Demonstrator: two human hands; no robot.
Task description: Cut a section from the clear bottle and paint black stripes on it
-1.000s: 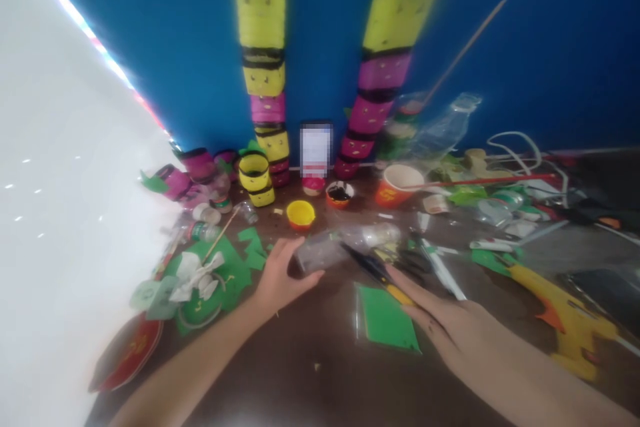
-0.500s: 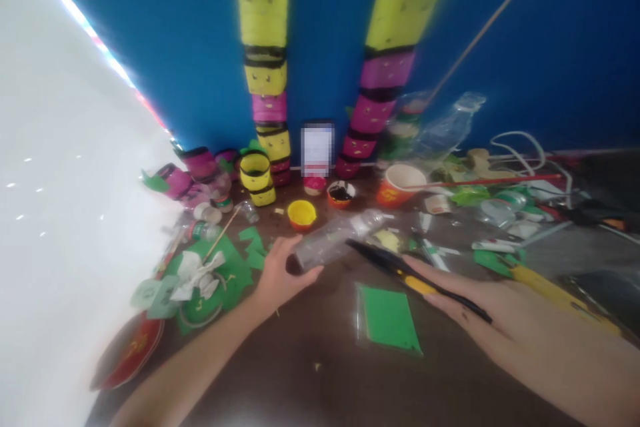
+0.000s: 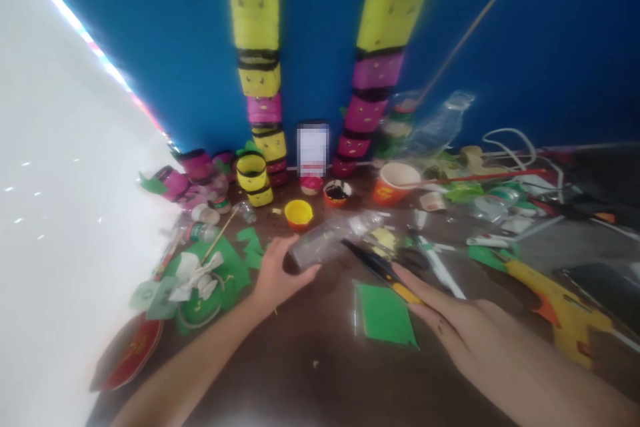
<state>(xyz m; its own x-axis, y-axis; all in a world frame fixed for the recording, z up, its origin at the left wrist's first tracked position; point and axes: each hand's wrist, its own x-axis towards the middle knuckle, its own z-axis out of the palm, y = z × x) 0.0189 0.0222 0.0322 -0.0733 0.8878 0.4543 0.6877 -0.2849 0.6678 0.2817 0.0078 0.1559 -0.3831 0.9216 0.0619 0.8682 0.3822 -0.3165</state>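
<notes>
My left hand is wrapped round the base of a clear plastic bottle that lies tilted over the dark table, its neck pointing right and away. My right hand grips a black and yellow cutter, fingers stretched along its handle, its dark tip close to the bottle's side. A green paper square in a clear sleeve lies flat between the two hands.
Two tall yellow and magenta stacked towers lean on the blue wall. Small paint cups, an orange paper cup, a yellow glue gun, green scraps, a red plate and cables crowd the table.
The bottle's neck lifted and tilted a little. My right hand drew back with the cutter half a second ago, then returned toward the bottle. The view shifted slightly.
</notes>
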